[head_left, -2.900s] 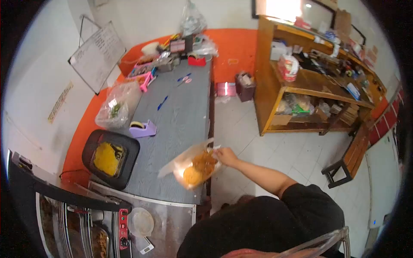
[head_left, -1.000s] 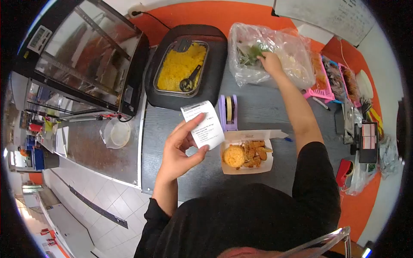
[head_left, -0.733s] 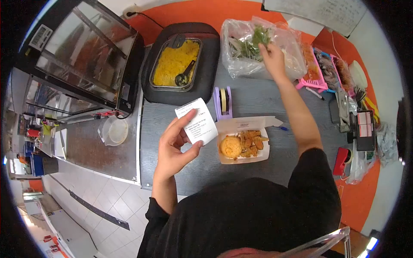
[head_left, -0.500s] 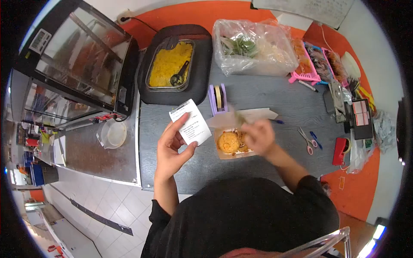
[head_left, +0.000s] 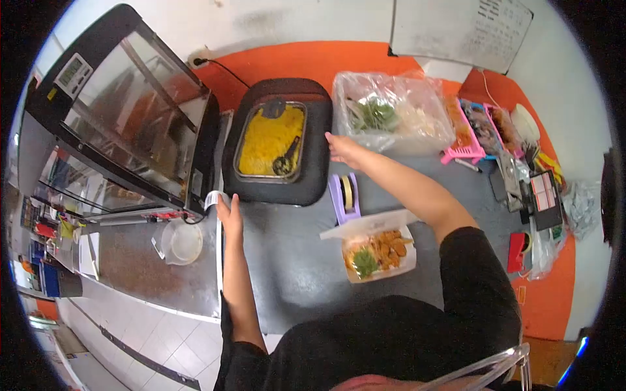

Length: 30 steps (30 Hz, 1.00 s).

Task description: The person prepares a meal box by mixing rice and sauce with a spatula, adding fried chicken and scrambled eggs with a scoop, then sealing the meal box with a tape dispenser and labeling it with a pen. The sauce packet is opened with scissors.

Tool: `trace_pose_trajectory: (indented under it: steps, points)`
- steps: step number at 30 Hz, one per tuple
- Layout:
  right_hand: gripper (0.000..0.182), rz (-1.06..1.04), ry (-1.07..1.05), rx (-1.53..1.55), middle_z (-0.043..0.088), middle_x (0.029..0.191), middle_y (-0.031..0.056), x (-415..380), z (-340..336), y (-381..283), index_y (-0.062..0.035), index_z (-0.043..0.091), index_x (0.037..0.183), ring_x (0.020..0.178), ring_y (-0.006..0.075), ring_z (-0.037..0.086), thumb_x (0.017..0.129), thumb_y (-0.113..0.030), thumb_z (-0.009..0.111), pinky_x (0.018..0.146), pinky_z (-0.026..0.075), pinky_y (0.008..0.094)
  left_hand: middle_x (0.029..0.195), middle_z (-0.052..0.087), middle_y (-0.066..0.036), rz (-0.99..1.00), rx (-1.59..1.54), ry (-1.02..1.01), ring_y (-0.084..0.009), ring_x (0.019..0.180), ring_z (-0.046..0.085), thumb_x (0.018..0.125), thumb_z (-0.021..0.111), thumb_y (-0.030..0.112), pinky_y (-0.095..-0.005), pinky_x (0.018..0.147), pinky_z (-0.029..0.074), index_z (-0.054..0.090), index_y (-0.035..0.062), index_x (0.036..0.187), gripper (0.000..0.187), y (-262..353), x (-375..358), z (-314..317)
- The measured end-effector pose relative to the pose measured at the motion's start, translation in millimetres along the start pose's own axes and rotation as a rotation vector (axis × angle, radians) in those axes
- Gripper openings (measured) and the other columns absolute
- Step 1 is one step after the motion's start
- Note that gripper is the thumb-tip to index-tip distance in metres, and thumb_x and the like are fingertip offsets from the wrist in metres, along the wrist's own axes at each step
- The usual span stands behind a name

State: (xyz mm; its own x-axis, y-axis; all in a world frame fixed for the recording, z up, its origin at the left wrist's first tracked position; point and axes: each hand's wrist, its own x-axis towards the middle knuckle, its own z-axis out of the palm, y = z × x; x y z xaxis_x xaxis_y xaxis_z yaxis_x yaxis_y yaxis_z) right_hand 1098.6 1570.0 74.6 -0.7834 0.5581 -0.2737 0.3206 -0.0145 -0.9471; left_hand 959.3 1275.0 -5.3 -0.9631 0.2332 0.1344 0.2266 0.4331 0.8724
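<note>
A white paper slip (head_left: 214, 199), curled, is held in my left hand (head_left: 231, 218), whose fingers point up at the near left corner of a black padded box (head_left: 277, 194). My right hand (head_left: 345, 151) reaches across the table, its fingers at the right side of that box. Inside the box is a glass dish (head_left: 242, 171) of yellow mash-like food (head_left: 267, 140) with a black spoon (head_left: 285, 159) lying in it. Below my right forearm an open cardboard food box (head_left: 407, 267) holds browned chunks (head_left: 390, 249) and green leaves (head_left: 365, 262).
A purple tape dispenser (head_left: 345, 207) stands behind the food box. At the back is a plastic-lined tub (head_left: 404, 140) of greens, beside pink baskets (head_left: 460, 152). A glass-sided cabinet (head_left: 156, 124) and a clear tub (head_left: 182, 241) are at left; a red tape dispenser (head_left: 516, 251) is at right.
My right hand has gone from above the food box to the black box's right side. My left hand has moved left with the slip. Green leaves now lie in the food box.
</note>
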Motion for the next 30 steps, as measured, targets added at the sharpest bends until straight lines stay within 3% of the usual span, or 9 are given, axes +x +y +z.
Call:
trace_pose_trajectory:
  steps: [2, 6, 8, 12, 15, 20, 26, 28, 30]
  points:
    - [0.057, 0.258, 0.094, 0.074, 0.045, 0.123, 0.0162, 45.9, 9.7, 22.7, -0.0008, 0.041, 0.123, 0.114, 0.026, 0.041, 0.09, -0.046, 0.029, 0.094, 0.032, 0.0376, 0.134, 0.027, -0.025, -0.065, -0.091, -0.024, -0.0348, 0.126, 0.024, 0.084, 0.048, 0.041, -0.0362, 0.103, 0.016, 0.03, -0.0046, 0.129, 0.066, -35.0, 29.6, 18.5]
    - [0.066, 0.375, 0.183, 0.169, 0.031, 0.135, 0.0159, 91.1, 21.3, 59.9, 0.0013, 0.029, 0.13, 0.125, 0.0286, 0.028, 0.089, -0.05, 0.024, 0.1, 0.023, 0.04, 0.13, 0.036, -0.02, -0.045, -0.302, -0.008, -0.0279, 0.122, 0.032, 0.088, 0.045, 0.038, -0.0326, 0.101, 0.021, 0.037, -0.0042, 0.125, 0.057, -61.9, 62.2, 36.6]
    - [0.069, 0.395, 0.166, 0.337, 0.028, 0.138, 0.0111, 107.5, 21.6, 79.2, -0.0095, 0.023, 0.135, 0.126, 0.0307, 0.024, 0.086, -0.058, 0.024, 0.101, 0.019, 0.0476, 0.125, 0.041, -0.019, 0.001, -0.332, -0.002, -0.0267, 0.118, 0.036, 0.088, 0.045, 0.037, -0.032, 0.099, 0.024, 0.041, -0.0045, 0.121, 0.053, -72.5, 76.3, 36.2]
    - [0.066, 0.423, 0.075, 0.483, 0.038, 0.131, 0.0112, 84.4, 16.4, 52.0, -0.0064, 0.032, 0.13, 0.117, 0.0289, 0.039, 0.087, -0.056, 0.025, 0.098, 0.027, 0.0443, 0.113, 0.051, -0.018, 0.068, -0.277, 0.019, -0.0245, 0.107, 0.046, 0.087, 0.048, 0.034, -0.0312, 0.094, 0.031, 0.05, -0.0056, 0.111, 0.046, -65.7, 73.5, 29.6]
    - [0.06, 0.277, -0.035, 0.677, 0.051, 0.116, 0.0112, 89.5, 19.5, 40.7, -0.0032, 0.041, 0.122, 0.102, 0.024, 0.052, 0.088, -0.052, 0.03, 0.09, 0.037, 0.0411, 0.12, 0.046, -0.018, -0.028, -0.412, 0.003, -0.0255, 0.113, 0.041, 0.088, 0.045, 0.037, -0.0315, 0.097, 0.027, 0.045, -0.0051, 0.117, 0.051, -65.1, 60.9, 28.1]
    - [0.031, 0.034, -0.387, 0.449, 0.059, 0.093, 0.0078, 31.1, 35.1, -69.3, -0.003, 0.051, 0.1, 0.075, 0.0156, 0.058, 0.087, -0.031, 0.051, 0.068, 0.047, 0.0294, 0.132, 0.031, -0.017, -0.104, -0.551, 0.079, -0.0254, 0.123, 0.029, 0.089, 0.038, 0.042, -0.0326, 0.102, 0.02, 0.03, -0.0034, 0.129, 0.061, -76.6, 24.4, 18.9]
    - [0.031, -0.197, -0.624, 0.502, 0.059, 0.072, 0.0072, 19.3, 107.4, -147.1, -0.0031, 0.053, 0.093, 0.064, 0.0177, 0.059, 0.089, -0.033, 0.044, 0.054, 0.045, 0.0245, 0.136, 0.018, -0.016, 0.034, -0.613, 0.158, -0.0268, 0.125, 0.022, 0.082, 0.053, 0.031, -0.037, 0.103, 0.019, 0.014, 0.0013, 0.135, 0.072, -101.3, -13.6, 32.2]
    - [0.039, -0.272, -0.549, 0.419, 0.06, 0.072, 0.0095, 32.4, 121.3, -129.4, -0.0021, 0.054, 0.091, 0.062, 0.0198, 0.059, 0.09, -0.038, 0.039, 0.055, 0.046, 0.0297, 0.137, 0.012, -0.019, 0.215, -0.419, 0.238, -0.0303, 0.125, 0.021, 0.078, 0.061, 0.021, -0.0378, 0.102, 0.02, 0.011, 0.0037, 0.136, 0.078, -84.6, -26.5, 35.0]
    - [0.051, -0.446, -0.275, 0.077, 0.061, 0.071, 0.0153, 78.1, 151.0, -62.1, 0.0002, 0.058, 0.082, 0.063, 0.0273, 0.061, 0.091, -0.041, 0.031, 0.06, 0.048, 0.0386, 0.137, 0.006, -0.022, 0.107, -0.266, 0.288, -0.0331, 0.125, 0.02, 0.075, 0.064, 0.014, -0.0383, 0.102, 0.021, 0.009, 0.0045, 0.136, 0.083, -61.9, -26.1, 33.0]
